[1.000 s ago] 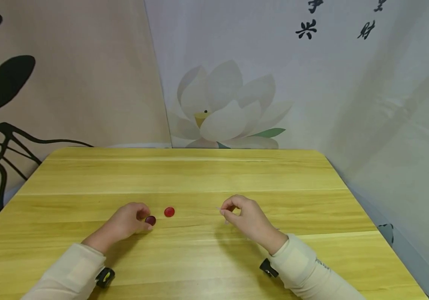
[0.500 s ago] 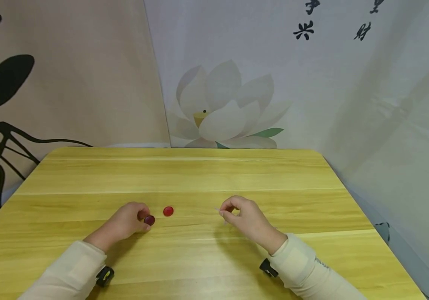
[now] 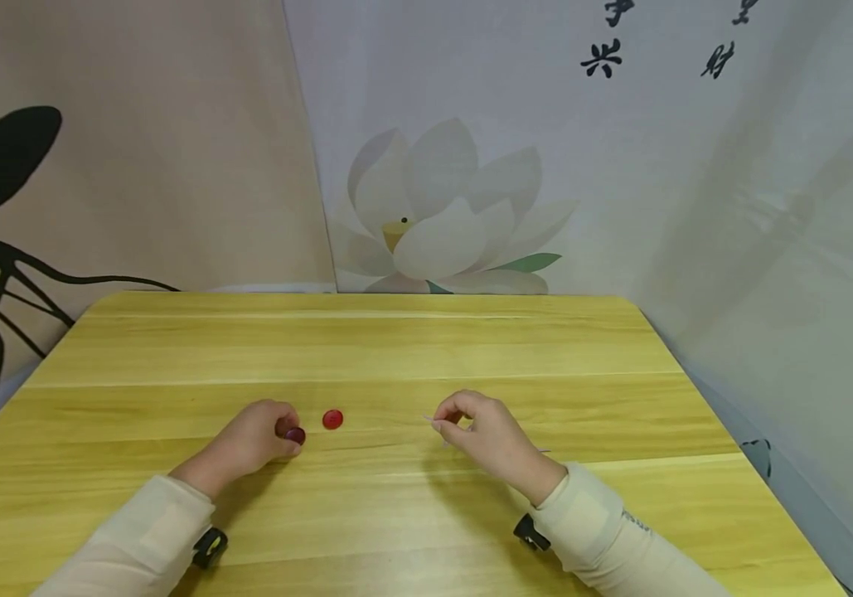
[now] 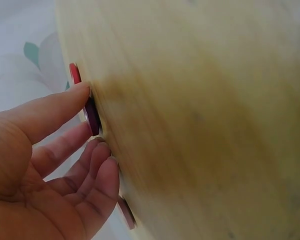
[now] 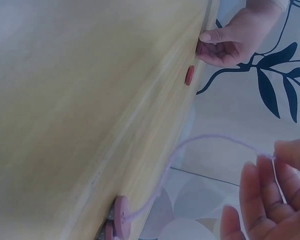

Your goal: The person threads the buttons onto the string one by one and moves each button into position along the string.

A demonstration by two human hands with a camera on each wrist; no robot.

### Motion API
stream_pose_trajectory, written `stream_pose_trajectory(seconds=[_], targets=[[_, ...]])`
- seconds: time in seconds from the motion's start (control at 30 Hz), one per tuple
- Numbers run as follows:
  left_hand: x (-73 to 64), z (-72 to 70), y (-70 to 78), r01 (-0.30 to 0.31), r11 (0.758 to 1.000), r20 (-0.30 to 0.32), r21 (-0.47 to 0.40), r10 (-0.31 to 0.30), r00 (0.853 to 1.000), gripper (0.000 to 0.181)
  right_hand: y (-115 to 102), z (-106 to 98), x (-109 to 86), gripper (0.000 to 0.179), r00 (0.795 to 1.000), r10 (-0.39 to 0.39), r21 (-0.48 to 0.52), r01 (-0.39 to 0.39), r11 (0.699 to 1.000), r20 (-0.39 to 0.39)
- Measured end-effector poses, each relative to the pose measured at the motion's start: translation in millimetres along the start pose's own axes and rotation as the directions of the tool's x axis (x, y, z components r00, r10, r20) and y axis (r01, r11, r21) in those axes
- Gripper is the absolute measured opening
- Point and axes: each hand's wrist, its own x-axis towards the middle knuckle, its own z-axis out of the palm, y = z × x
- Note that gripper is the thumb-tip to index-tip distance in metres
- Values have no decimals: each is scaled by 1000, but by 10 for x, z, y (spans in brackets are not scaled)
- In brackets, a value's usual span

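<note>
My left hand (image 3: 250, 435) pinches a dark purple button-like disc (image 4: 92, 117) between thumb and index finger, low over the table. Just beyond it lies a round red button (image 3: 332, 419), flat on the wood and apart from the fingers. Toward the right of the table, my right hand (image 3: 489, 431) pinches the end of a thin pale purple cord (image 5: 210, 136) between thumb and forefinger. That cord curves down to a pink button (image 5: 122, 217) and runs into its face. Another pinkish disc (image 5: 109, 230) sits close behind that button, partly cut off by the frame.
The wooden table (image 3: 396, 348) has rounded far corners, with a printed cloth (image 3: 463, 207) hanging behind it. A reddish-brown disc (image 4: 126, 212) shows beyond the left fingers in the left wrist view. Black wrist devices (image 3: 210, 547) sit at both sleeves.
The head view has shifted slightly. The dark purple disc has turned a little and shows less between the left fingers. My right hand keeps its pinch on the cord, nearly still.
</note>
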Motion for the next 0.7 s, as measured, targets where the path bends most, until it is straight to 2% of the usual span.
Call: stream_pose_trajectory(seconds=[0.3, 0.5, 0.7], targets=[[9, 5, 22, 1, 1000, -11, 25, 0, 1000, 17, 28, -1, 8, 6, 1000, 7, 4, -7, 1000, -8], [5, -23, 52, 18, 1000, -13, -14, -18, 1000, 16, 43, -1, 19, 6, 1000, 10, 29, -10, 1000, -3], [-23, -57, 117, 9, 999, -32, -52, -11, 999, 17, 43, -3, 17, 8, 1000, 3, 37, -2, 999, -2]])
